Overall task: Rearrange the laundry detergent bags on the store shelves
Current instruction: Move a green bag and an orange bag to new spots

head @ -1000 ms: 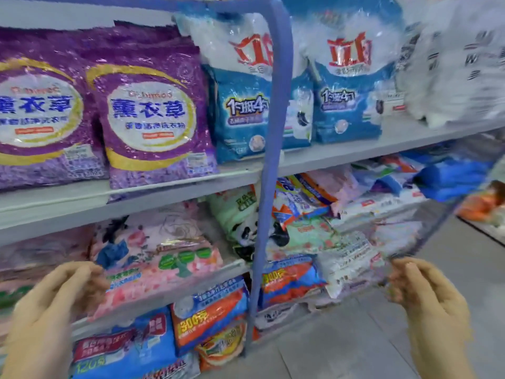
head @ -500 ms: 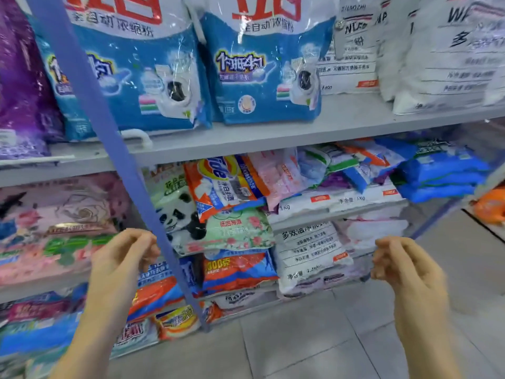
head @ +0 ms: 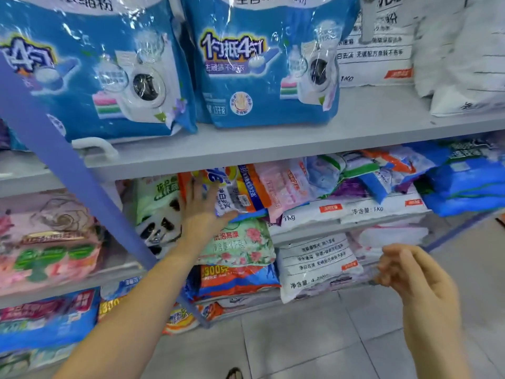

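Observation:
My left hand [head: 203, 207] reaches under the upper shelf and lies with spread fingers on an orange and blue detergent bag [head: 240, 191] that leans on the middle shelf. Under that bag lies a green floral bag [head: 240, 246], and to its left stands a pale green panda bag [head: 158, 214]. My right hand [head: 407, 272] hovers in front of the lower shelves with loosely curled fingers, holding nothing. Two large blue detergent bags [head: 262, 64] stand on the upper shelf [head: 355, 132].
A blue shelf post [head: 68, 165] runs diagonally on the left. Pink bags [head: 52, 242] lie left of it. White 1 kg bags [head: 352, 212] and blue bags [head: 467, 184] fill the middle shelf to the right. White bags [head: 314, 266] lie below. Grey floor tiles [head: 300, 346] are underfoot.
The view has moved closer and to the right along the shelves. My left hand has reached forward from the blue post onto the orange and blue bag. My right hand stays hovering.

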{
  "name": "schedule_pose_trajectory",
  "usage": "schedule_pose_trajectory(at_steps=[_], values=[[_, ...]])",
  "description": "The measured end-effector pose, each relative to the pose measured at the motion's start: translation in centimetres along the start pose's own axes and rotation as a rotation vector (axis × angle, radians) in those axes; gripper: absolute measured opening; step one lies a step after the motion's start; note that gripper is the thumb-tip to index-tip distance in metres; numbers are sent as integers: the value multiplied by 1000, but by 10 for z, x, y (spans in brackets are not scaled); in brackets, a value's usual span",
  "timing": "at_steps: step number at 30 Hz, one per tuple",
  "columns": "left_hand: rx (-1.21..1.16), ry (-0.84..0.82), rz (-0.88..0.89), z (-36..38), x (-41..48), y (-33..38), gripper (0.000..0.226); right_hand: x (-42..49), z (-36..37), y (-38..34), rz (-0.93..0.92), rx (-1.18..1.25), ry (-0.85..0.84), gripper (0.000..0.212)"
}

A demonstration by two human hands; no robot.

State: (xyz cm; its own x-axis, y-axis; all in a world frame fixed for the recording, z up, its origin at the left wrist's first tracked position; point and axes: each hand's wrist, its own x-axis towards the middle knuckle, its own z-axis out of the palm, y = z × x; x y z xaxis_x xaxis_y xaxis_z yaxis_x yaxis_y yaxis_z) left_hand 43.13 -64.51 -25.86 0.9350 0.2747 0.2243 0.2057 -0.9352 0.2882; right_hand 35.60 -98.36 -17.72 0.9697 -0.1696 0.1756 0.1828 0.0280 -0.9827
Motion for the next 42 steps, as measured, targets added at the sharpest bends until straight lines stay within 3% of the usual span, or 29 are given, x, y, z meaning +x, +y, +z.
schedule_pose_trajectory(at_steps=[4, 10, 16, 20, 22, 24, 26, 29, 31, 33, 38, 42], values=[[49, -63, 16, 6, 12, -15, 82, 8, 5, 3, -8, -17, 6, 41], [-251, 86, -23, -10, 4, -18, 45, 16, 28, 3, -1, 11, -57, 31], [-519, 309, -63, -48, -30, 6, 12, 15, 64, -2, 10, -4, -230, 23], [-839, 299, -157, -69, -76, 43, 25, -1, 95, -8, 68, -53, -396, 25], [-891, 313, -181, -73, -99, 59, 14, -15, 116, -13, 64, -82, -534, 41], [-934, 327, -184, -71, -117, 73, 26, -30, 137, -14, 52, -98, -584, 59], [-935, 344, -161, -67, -134, 86, 32, -40, 148, -13, 27, -107, -451, 56], [-748, 403, -151, -63, -160, 104, 40, -45, 148, -14, 94, 32, -222, 12], [-599, 421, -101, -56, -177, 112, 46, -46, 141, -16, 204, 146, -145, 19], [-598, 380, -84, -54, -195, 116, 62, -50, 133, -19, 222, 168, -127, 19], [-996, 239, -196, -59, -238, 102, 81, -71, 120, -44, 91, 56, -349, 23], [-1134, 189, -336, -79, -256, 63, 96, -84, 114, -74, 21, 27, -630, 18]])
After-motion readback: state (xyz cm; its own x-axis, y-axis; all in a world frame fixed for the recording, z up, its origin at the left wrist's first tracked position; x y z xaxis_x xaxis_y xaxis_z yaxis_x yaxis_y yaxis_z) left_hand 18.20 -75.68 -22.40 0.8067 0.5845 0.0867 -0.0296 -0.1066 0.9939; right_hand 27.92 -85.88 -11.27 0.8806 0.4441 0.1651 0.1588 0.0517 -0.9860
